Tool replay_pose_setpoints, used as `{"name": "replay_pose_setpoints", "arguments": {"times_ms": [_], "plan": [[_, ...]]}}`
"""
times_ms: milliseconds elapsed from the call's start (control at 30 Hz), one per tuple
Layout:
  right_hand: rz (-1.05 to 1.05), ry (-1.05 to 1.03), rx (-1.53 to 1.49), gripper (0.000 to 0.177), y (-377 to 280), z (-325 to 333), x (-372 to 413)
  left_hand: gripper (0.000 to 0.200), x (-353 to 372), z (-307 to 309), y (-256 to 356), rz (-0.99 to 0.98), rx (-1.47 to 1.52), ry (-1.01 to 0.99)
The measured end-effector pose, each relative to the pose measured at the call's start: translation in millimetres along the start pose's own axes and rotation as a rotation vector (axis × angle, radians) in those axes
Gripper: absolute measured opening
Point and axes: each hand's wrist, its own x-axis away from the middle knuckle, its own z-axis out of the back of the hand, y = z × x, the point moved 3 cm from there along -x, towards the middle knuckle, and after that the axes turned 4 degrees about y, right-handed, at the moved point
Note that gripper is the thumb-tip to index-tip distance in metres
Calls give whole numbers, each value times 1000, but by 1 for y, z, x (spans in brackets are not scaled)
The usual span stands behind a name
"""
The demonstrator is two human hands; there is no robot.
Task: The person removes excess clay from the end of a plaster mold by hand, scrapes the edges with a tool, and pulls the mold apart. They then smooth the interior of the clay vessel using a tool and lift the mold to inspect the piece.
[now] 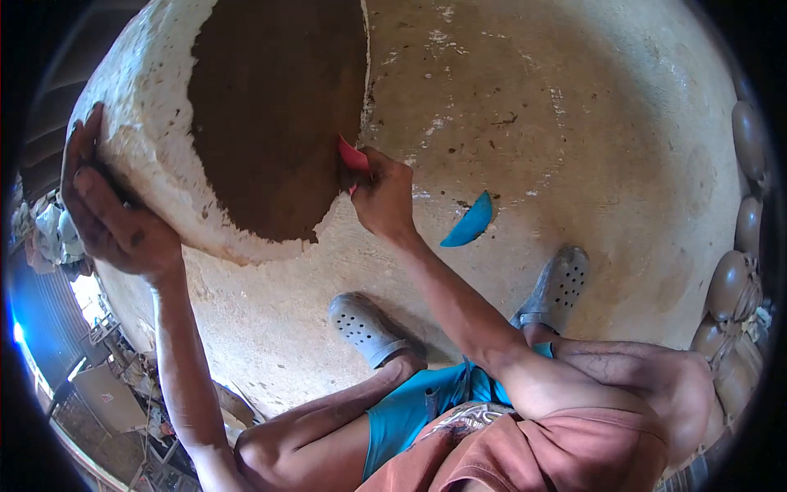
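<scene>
A large white plaster mould (160, 90) with a rough, chipped rim stands tilted at the upper left. Dark brown clay (270, 115) lines its inside. Around the mould's outer left side my left hand (123, 217) is pressed, fingers spread along the wall and gripping it. My right hand (385, 193) is closed on a red scraper (353, 156), whose edge lies at the right border of the clay. Part of the scraper is hidden by my fingers. On the floor to the right lies a blue curved scraper (469, 223), apart from both hands.
The concrete floor (590, 148) has scattered clay crumbs and pale marks. My feet in grey clogs (366, 328) are planted below the mould. Several rounded brown pots (727, 287) line the right edge. Clutter and a cardboard piece (106, 398) are at the lower left.
</scene>
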Motion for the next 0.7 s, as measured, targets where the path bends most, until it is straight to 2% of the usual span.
{"name": "replay_pose_setpoints", "arguments": {"times_ms": [100, 167, 267, 300, 333, 500, 567, 633, 700], "plan": [[-51, 4, -118, 19, -28, 4, 16, 45, 3, 3, -1, 22, 37, 10], [-133, -81, 3, 16, -38, 4, 22, 45, 5, 1, -4, 24, 60, 25], [-77, -73, -97, 15, -50, -1, 31, 48, 5, 1, 0, 36, 43, 23], [-70, -75, -99, 15, -58, 1, 33, 44, 6, -1, -1, 60, 124, 43], [-94, -100, -119, 15, -66, 2, 35, 41, 6, -1, -1, 83, 205, 63], [-152, -149, -133, 18, -114, 15, 40, 41, 8, -2, -5, 146, 236, 68], [16, -196, -48, 21, -128, 18, 35, 41, 9, -1, -6, 152, 236, 65], [141, -225, -306, 22, -156, 22, 26, 41, 7, 0, -7, 159, 242, 57], [334, -132, -366, 21, -208, 25, 6, 44, 3, 5, -8, 306, 320, 13]]}}
